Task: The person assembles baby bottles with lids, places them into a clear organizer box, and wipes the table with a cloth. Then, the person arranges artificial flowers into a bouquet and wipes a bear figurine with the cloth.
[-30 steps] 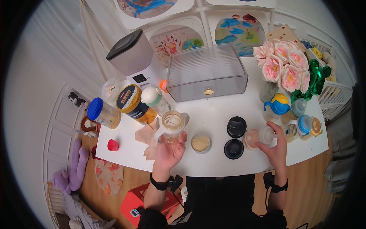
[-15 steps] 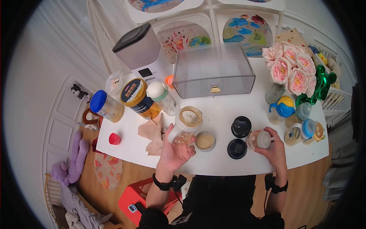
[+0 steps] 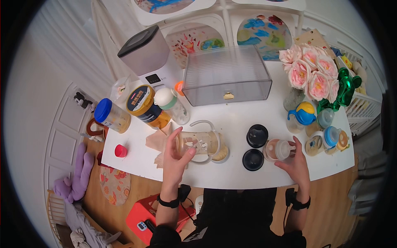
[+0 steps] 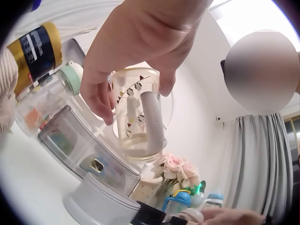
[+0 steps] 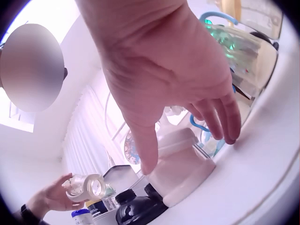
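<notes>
In my left hand [image 3: 175, 159] I grip a clear baby bottle [image 3: 198, 142] with two pale handles, tipped onto its side. My thumb and fingers wrap its lower end, and the open mouth points right. Beneath the handle end sits a small round dish [image 3: 223, 156] of beige powder, partly covered by the bottle. My right hand [image 3: 298, 163] is spread around a squat pinkish jar [image 5: 180, 176] with a white top [image 3: 284, 149]. The thumb lies at the top's edge, while the other fingers stand apart from the jar in the right wrist view.
Two round black pieces [image 3: 257, 136] lie left of the jar. Several bottles, one with a blue-and-yellow lid [image 3: 305, 113], stand at the right below a vase of roses [image 3: 310, 74]. A gold-lidded tub [image 3: 142, 105], grey clear box [image 3: 227, 78] and tan cloth [image 3: 156, 140] are behind and left.
The bottle has gone from upright to lying sideways, its mouth swinging right over the dish. The white top has come down onto the jar, and my right fingers have spread.
</notes>
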{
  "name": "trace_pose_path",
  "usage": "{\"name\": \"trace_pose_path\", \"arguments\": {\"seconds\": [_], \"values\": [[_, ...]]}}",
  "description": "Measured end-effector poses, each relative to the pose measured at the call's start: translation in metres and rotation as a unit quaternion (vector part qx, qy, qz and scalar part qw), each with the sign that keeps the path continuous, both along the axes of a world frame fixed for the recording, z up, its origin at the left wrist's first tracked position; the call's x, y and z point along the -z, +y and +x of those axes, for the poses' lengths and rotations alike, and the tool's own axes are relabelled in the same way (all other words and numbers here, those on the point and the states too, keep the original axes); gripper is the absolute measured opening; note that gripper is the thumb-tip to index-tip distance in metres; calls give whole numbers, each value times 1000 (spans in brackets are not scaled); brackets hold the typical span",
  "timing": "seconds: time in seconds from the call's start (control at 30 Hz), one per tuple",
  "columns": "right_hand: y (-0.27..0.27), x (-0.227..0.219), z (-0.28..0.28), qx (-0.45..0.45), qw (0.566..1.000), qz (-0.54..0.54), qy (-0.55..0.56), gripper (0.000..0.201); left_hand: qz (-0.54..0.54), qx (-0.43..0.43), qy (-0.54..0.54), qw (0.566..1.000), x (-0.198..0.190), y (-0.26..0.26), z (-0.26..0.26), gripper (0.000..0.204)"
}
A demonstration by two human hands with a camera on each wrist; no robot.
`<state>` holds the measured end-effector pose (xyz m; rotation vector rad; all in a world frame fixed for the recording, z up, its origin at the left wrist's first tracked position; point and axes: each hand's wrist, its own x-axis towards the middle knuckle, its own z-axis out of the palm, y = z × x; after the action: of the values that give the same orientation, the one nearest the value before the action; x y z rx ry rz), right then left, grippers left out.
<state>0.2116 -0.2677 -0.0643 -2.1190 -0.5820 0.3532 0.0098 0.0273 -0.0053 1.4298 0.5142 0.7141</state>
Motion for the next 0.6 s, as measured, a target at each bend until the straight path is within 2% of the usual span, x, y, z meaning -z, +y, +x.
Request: {"name": "trace_pose_path", "arguments": {"seconds": [0.03,0.1,0.13,0.2,0.23,0.27,0.3,0.33,0.4,0.47,0.5,0.57,0.6], "values": [[-6,-2,-6,1,1000,-2,1,99,-2,1,1,1000,-1,0,-1,71],[-21,-9,-23,84,970,-134,-186,89,81,1,32,996,-2,1,-2,75],[-26,-23,-27,83,970,-136,-184,89,79,0,34,996,-4,-1,-2,75],[-36,-61,-41,91,982,-143,-83,73,153,-11,59,986,-8,-5,-1,81],[-30,-80,-46,103,993,-38,-33,60,151,-10,61,987,-9,-5,1,81],[-20,-82,-49,104,993,-41,-32,60,215,-17,91,972,-10,-5,2,84],[-9,-79,-51,53,995,68,-57,60,278,-24,119,953,-11,-5,4,87],[5,-75,-54,0,981,176,-82,61,277,-22,120,953,-13,-7,6,87],[52,-67,-55,-84,976,198,-29,66,289,-9,193,938,-18,-11,9,98],[88,-57,-57,-158,973,167,-26,76,299,4,187,936,-21,-12,14,101],[102,-51,-57,-158,973,168,-26,76,308,16,183,933,-22,-12,15,103],[125,-40,-58,-196,947,171,-189,83,308,36,178,934,-22,-12,15,105],[132,-36,-60,-198,946,173,-189,83,307,58,173,934,-22,-12,14,107]]}}
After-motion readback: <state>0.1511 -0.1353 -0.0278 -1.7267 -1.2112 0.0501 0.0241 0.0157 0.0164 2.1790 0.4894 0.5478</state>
